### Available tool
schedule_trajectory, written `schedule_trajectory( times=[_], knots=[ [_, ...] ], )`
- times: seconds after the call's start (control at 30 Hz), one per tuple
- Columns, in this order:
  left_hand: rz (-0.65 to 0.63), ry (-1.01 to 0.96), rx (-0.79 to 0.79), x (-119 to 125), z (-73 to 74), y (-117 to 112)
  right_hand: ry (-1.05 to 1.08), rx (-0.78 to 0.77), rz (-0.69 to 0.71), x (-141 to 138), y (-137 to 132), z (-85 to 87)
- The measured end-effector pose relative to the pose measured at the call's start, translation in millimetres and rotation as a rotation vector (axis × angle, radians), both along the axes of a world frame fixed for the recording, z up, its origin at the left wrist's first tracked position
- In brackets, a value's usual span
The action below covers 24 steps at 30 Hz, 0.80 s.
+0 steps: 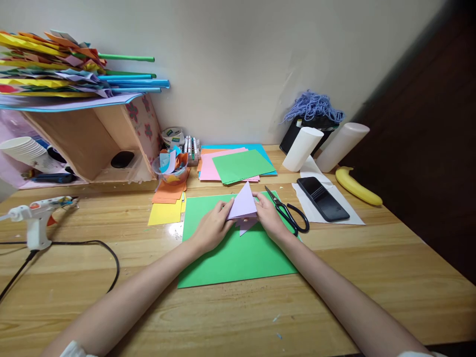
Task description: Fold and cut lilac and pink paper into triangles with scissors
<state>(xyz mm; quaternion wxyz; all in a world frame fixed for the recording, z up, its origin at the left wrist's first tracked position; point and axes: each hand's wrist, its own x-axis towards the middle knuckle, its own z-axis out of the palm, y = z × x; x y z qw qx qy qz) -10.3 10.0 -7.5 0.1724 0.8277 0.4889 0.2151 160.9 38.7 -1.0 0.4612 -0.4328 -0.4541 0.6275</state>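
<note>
Head view: item in hand?
— Folded lilac paper (244,203), pinched between left hand (213,224) and right hand (269,215), over the green sheet (238,260).
— Right side?
— Black-handled scissors (281,205), just beside the right hand.

Apparently no legible text anywhere.

Left hand (213,226): fingers bent, pinching
Right hand (269,217): fingers curled, pinching, near the left
Forearms (143,288): bare, slanting inward from the table's (223,325) near edge
</note>
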Motion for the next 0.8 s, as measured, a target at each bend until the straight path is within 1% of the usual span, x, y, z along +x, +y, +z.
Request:
schedule_trajectory(
  times=[0.1, 0.17, 0.23, 0.3, 0.33, 0.4, 0.47, 0.53, 0.63, 0.7, 0.8],
  knots=[
    [0.036, -0.065, -0.012, -1, -0.1, 1, 0.029, 0.020, 0.062, 1, -1, 5.5],
    [0.090, -0.130, -0.012, -2, 0.1, 2, -0.033, 0.064, 0.059, 6, 2, 7.8],
    [0.160, -0.181, -0.003, -3, 0.0, 3, -0.250, 0.154, -0.050, 15, 6, 7.5],
    [0.234, -0.213, 0.003, -3, -0.3, 5, -0.603, 0.274, -0.195, 25, 11, 5.2],
    [0.270, -0.226, 0.003, -4, -0.6, 6, -0.772, 0.310, -0.222, 30, 13, 3.8],
    [0.333, -0.256, -0.004, -5, -1.2, 8, -1.019, 0.341, -0.218, 36, 14, 1.9],
    [0.379, -0.286, -0.015, -5, -2.1, 10, -1.161, 0.348, -0.174, 38, 12, 1.8],
    [0.410, -0.308, -0.030, -6, -3.1, 10, -1.237, 0.347, -0.127, 36, 9, 3.3],
    [0.428, -0.337, -0.047, -6, -4.3, 11, -1.262, 0.317, -0.056, 33, 5, 6.0],
    [0.436, -0.355, -0.057, -6, -4.4, 11, -1.277, 0.314, -0.065, 32, 5, 7.1],
    [0.454, -0.371, -0.069, -6, -2.3, 10, -1.286, 0.352, -0.112, 31, 5, 7.3]
  ],
)
